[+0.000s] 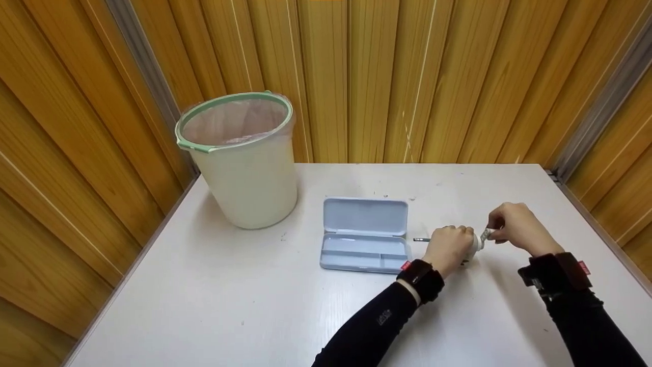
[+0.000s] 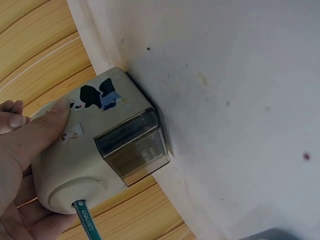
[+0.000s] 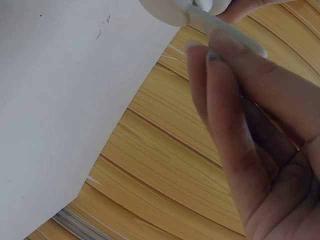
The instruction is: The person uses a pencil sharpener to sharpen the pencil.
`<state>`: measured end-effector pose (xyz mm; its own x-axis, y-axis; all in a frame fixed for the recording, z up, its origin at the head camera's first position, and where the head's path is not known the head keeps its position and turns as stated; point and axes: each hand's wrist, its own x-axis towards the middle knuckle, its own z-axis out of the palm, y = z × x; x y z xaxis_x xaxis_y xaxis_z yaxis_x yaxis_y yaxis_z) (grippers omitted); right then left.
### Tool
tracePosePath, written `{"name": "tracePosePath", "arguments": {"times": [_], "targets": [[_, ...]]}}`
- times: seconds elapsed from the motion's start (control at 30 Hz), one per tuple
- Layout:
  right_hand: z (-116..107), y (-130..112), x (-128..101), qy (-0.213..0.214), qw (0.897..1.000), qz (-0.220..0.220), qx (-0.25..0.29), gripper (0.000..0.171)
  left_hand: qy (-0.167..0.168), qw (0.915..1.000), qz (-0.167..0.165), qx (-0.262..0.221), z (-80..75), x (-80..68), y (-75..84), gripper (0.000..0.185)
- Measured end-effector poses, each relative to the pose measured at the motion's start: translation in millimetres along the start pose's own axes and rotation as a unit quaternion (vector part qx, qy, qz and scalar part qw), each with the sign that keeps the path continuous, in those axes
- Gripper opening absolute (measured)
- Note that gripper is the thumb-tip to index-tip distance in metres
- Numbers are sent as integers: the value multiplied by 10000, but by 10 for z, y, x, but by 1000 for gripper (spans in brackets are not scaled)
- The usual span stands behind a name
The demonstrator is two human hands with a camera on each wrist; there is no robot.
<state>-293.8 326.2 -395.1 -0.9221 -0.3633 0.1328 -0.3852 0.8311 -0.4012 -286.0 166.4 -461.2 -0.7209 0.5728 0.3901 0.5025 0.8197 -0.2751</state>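
Head view, lower right of frame: left hand (image 1: 448, 248) clamps around a white pencil sharpener (image 2: 95, 145) on the table (image 1: 254, 306), green pencil (image 2: 86, 219) inserted. Right hand (image 1: 514, 227) pinches its crank (image 3: 225, 30). Open pencil case (image 1: 364, 234) lies just left.

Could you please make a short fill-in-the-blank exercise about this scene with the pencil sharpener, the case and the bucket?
1. The left hand holds the white pencil ____ on the table.
2. The right hand pinches the sharpener's ____ .
3. The blue pencil case beside the left hand lies ____ .
4. The bucket has a ____ rim.

Missing words: sharpener; crank handle; open; green
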Motion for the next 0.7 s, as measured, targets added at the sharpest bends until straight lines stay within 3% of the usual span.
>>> {"name": "tracePosePath", "arguments": {"times": [0.7], "targets": [[289, 152, 308, 387, 9983, 434, -91, 11, 203, 9998, -7, 17, 63, -29, -15, 13]]}}
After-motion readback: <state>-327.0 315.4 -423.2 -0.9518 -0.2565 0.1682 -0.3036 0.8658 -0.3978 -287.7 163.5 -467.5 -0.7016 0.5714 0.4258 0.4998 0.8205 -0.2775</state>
